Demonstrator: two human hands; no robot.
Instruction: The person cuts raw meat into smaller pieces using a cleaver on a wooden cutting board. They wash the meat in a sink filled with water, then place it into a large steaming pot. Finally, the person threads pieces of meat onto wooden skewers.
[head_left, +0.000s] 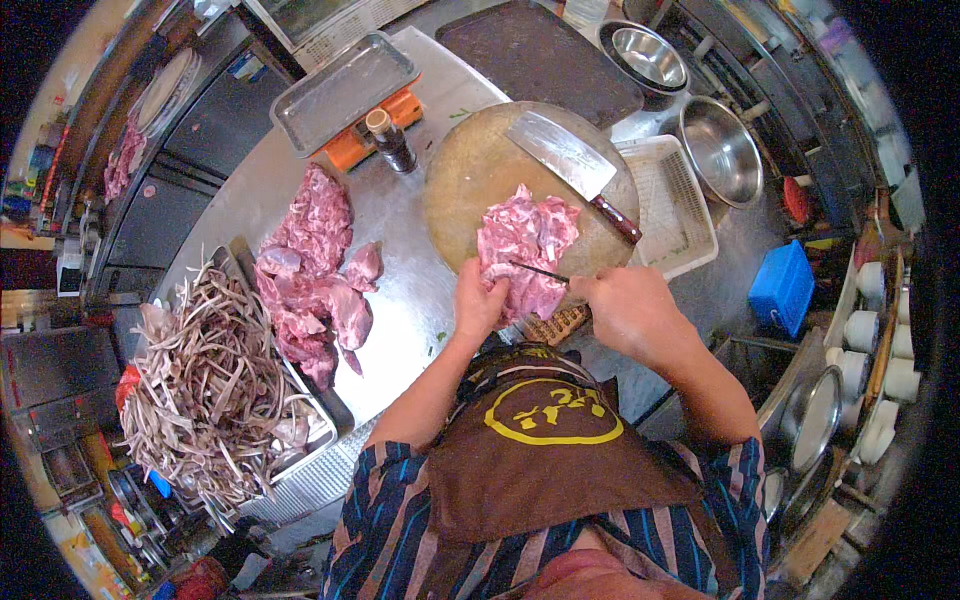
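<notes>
A piece of raw meat (529, 232) lies at the near edge of a round chopping block (469, 169). My left hand (481, 296) grips the meat's near left side. In my right hand (630, 307) is a narrow knife (541, 271), its thin dark blade lying against the meat; how deep the tip goes is not visible. Beyond the meat, a broad cleaver (564, 154) rests flat on the block, its wooden handle pointing toward the right. More raw meat (311, 277) is heaped on the steel table (401, 300) to the left.
A tray of grey-brown strips (210, 390) stands at left. An orange scale (345, 94) and a dark bottle (391, 142) are beyond the meat. Right of the block are a white plastic basket (667, 202), a steel bowl (720, 150) and a blue basket (781, 289).
</notes>
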